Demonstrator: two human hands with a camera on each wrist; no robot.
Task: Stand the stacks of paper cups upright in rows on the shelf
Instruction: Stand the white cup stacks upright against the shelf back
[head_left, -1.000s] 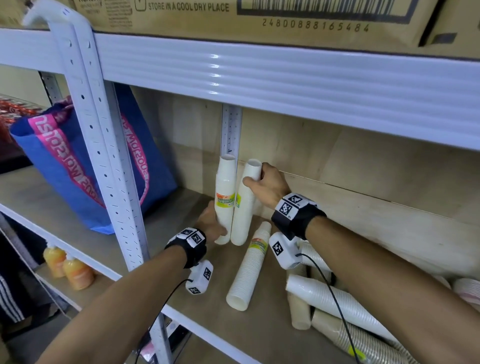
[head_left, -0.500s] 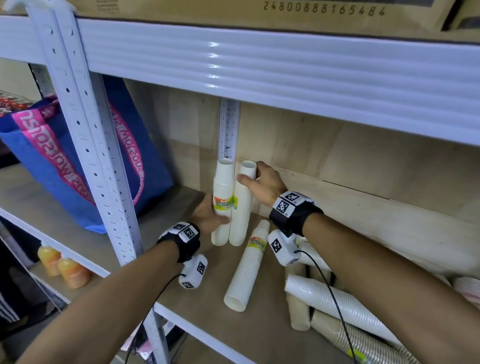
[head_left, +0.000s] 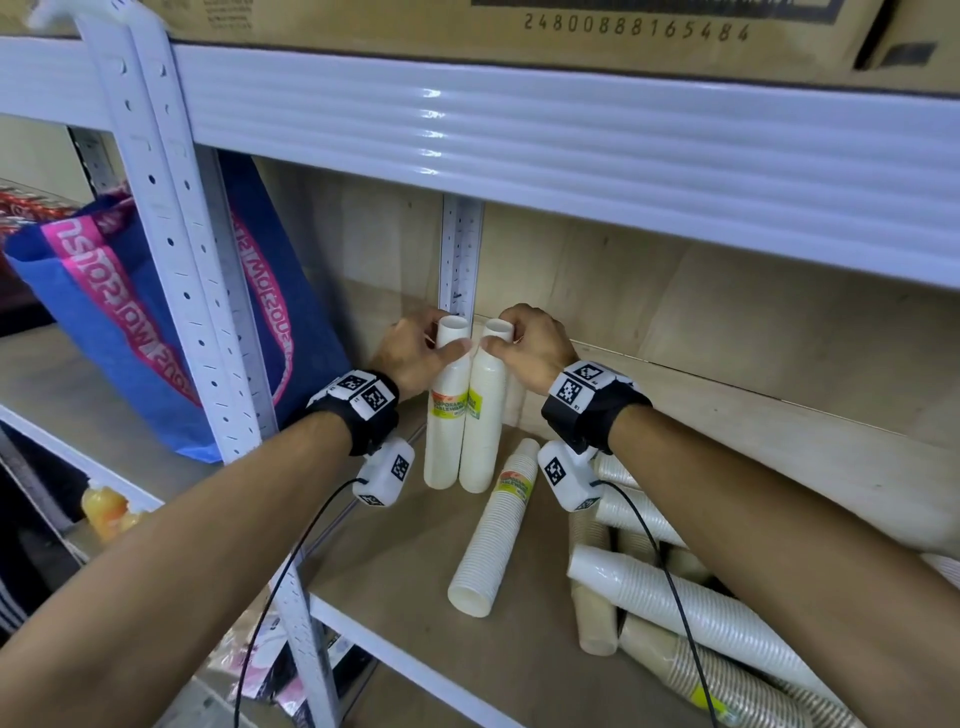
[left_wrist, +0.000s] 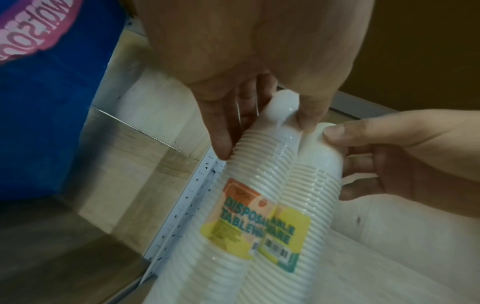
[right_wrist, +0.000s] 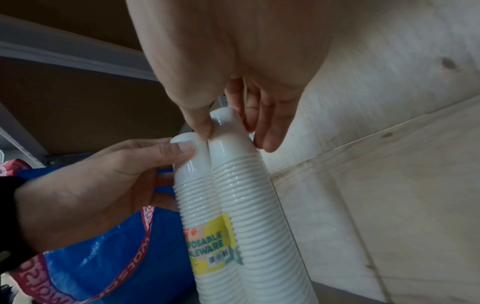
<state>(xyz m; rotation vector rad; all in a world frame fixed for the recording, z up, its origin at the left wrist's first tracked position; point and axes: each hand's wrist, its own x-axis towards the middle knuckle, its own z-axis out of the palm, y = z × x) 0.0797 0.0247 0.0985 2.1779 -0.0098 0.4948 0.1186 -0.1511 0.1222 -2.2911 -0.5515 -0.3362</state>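
Two white paper-cup stacks stand upright side by side in the shelf's back left corner, the left stack (head_left: 445, 441) touching the right stack (head_left: 484, 441). My left hand (head_left: 426, 343) pinches the top of the left stack (left_wrist: 259, 164) between thumb and fingers. My right hand (head_left: 524, 343) pinches the top of the right stack (right_wrist: 233, 174) the same way. Both carry yellow labels. Another labelled stack (head_left: 493, 530) lies on the shelf board (head_left: 395, 561) in front of them. Several more stacks (head_left: 675, 587) lie heaped under my right forearm.
A blue bag (head_left: 156, 338) with pink lettering leans in the neighbouring bay. White perforated posts stand at the front (head_left: 182, 260) and back (head_left: 460, 254). A shelf beam (head_left: 571, 140) with a cardboard box (head_left: 519, 31) is overhead. Orange bottles (head_left: 104, 512) sit lower left.
My left hand has climbed from low on the left stack to its top. The right stack, tilted before, now stands straight against the left one.
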